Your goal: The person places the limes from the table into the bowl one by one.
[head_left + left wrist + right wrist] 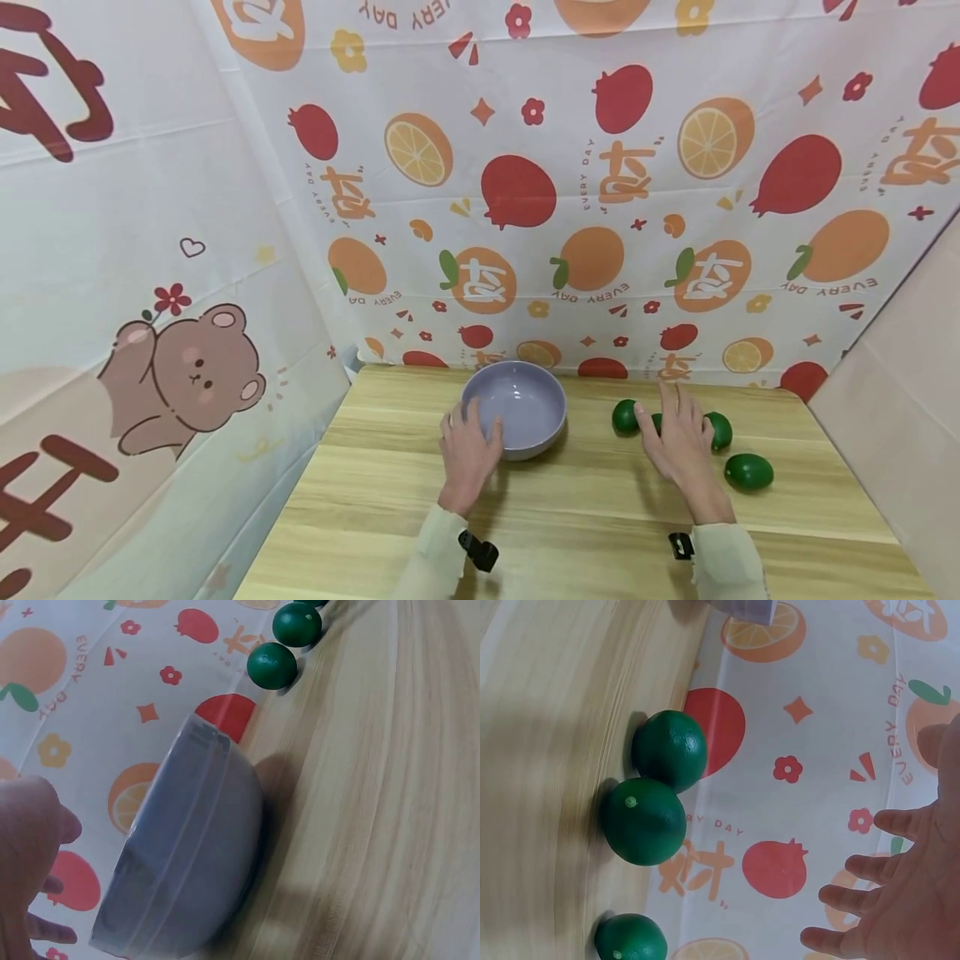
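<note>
A lavender bowl [528,408] stands upright on the wooden table. Over its left rim is my left hand [467,450], fingers loosely spread; whether they touch the bowl is hard to tell. In the left wrist view, the hand [30,855] is beside the rim of the bowl [195,847]. My right hand [681,437] hovers among several green limes, fingers spread and holding nothing. One lime [625,417] lies left of it, another lime [748,472] to its right. The hand partly hides others. The right wrist view shows a lime [643,821] touching another lime [669,750].
The pale wooden table [600,517] ends at the back against a white cloth [450,75] printed with fruit. Another cloth with a bear print [195,375] hangs on the left. A plain pale panel [907,358] borders the right side.
</note>
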Tool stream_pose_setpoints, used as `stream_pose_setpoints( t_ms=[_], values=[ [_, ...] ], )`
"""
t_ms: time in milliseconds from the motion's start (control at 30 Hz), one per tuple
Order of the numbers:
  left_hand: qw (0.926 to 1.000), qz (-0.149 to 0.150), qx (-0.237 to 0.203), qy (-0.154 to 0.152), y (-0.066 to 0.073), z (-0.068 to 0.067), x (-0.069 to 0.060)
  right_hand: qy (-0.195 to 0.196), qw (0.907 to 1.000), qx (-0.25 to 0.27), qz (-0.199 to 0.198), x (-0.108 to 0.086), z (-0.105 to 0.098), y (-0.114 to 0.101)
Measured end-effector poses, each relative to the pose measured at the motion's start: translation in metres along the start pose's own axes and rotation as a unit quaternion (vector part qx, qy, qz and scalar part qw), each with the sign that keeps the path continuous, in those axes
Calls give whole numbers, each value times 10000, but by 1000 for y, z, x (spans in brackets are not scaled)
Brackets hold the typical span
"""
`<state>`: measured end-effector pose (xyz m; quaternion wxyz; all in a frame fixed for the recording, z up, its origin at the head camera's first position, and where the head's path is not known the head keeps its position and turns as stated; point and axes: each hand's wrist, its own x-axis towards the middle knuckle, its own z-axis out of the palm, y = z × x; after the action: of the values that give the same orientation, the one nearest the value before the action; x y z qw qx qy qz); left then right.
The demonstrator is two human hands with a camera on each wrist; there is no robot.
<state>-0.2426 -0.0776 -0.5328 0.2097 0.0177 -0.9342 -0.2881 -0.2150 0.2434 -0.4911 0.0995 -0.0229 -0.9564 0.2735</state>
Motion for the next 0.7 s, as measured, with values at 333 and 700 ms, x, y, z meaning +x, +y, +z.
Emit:
stream_pose_setpoints(
  t_ms=[333, 700],
  values=[
    [9992, -188, -219, -292, -4, -1, 15, 66, 9999, -65, -138, 6, -9, 6],
    [9979, -255, -200, -569, -13, 3, 20, -182, 9998, -44, -36, 12, -10, 15]
  ],
)
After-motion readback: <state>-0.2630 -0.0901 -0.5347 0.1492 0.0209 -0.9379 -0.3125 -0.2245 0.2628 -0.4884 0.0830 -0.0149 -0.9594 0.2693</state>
